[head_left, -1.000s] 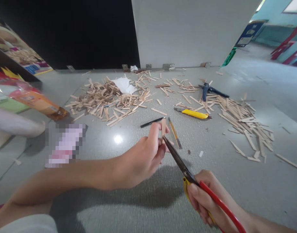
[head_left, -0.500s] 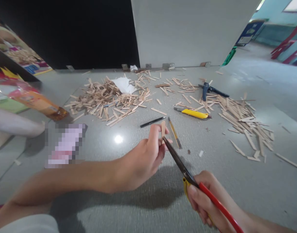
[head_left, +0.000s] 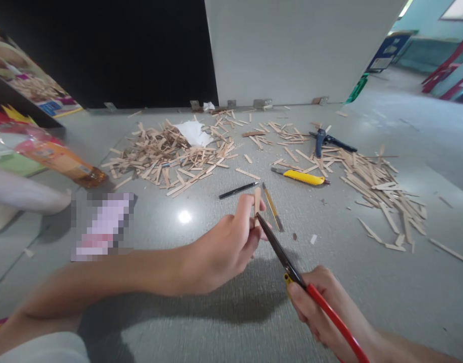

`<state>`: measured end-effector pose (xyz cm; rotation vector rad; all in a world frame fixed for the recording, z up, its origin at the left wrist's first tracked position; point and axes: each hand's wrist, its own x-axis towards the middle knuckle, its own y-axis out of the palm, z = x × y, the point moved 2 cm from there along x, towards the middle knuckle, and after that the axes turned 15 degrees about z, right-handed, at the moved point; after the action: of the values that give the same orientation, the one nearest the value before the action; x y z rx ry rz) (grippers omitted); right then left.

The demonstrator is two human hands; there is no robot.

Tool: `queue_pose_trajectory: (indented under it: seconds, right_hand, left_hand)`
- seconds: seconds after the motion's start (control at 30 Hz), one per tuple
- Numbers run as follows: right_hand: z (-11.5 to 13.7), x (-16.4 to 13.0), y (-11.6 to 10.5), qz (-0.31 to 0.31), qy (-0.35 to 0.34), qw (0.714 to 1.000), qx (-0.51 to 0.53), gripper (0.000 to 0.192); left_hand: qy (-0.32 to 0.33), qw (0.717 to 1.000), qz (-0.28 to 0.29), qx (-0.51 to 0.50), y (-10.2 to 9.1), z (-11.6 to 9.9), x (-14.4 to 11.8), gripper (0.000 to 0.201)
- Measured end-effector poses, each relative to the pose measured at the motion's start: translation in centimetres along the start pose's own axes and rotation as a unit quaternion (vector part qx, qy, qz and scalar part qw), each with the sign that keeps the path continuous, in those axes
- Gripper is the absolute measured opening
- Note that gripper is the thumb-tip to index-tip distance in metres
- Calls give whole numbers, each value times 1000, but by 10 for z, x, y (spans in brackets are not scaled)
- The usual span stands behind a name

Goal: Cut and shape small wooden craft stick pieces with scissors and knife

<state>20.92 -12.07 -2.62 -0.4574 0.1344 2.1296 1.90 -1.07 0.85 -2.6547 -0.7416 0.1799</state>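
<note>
- Pinching one wooden stick [head_left: 257,199]: left hand [head_left: 227,242], thumb and fingers pressed together on it; fingers partly hidden.
- Wooden stick: roughly upright, flat, held above the floor [head_left: 206,204], its top end standing free of the left hand, right hand well apart from it.
- Right hand [head_left: 325,302]: curled around the handles of the scissors [head_left: 278,247], one red handle [head_left: 335,315] in sight, only a small part of the yellow handle [head_left: 287,279] showing.
- Scissors: dark blades pointing toward the left hand, tips touching the lower part of the stick; whether wood lies between the blades, cannot tell.
- Beyond the hands: black pen [head_left: 237,190], thin brass-coloured tool [head_left: 272,206] and yellow cutter [head_left: 305,177], lying on the floor.
- Farther off: left pile of sticks [head_left: 155,156] with white paper [head_left: 195,133] on it; right pile of sticks [head_left: 390,191], dark clippers [head_left: 320,141] near its upper end.
- Changed since half a second ago: left hand and stick slightly to the right; red handle swung a little left at its lower end; lower part of the yellow handle, seen earlier, now hidden.
- Unchanged: pen, cutter, clippers, both piles.
</note>
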Motion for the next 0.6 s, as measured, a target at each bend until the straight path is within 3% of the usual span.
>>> queue_pose_trajectory:
  seconds: [0.13, 0.33, 0.47, 0.6]
  right_hand:
    - [-1, -4, 0, 8, -7, 1000, 15, 71]
    - [7, -4, -3, 33, -59, 998, 8, 78]
    - [5, -3, -3, 43, -8, 998, 55, 83]
    - [1, -4, -2, 26, 64, 993, 96, 86]
  left_hand:
    - [-2, 999, 22, -45, -4, -12, 0, 16]
    - [13, 995, 37, 88, -18, -14, 0, 19]
    - [1, 994, 45, 104, -22, -14, 0, 20]
    - [-18, 997, 44, 54, -23, -17, 2, 14]
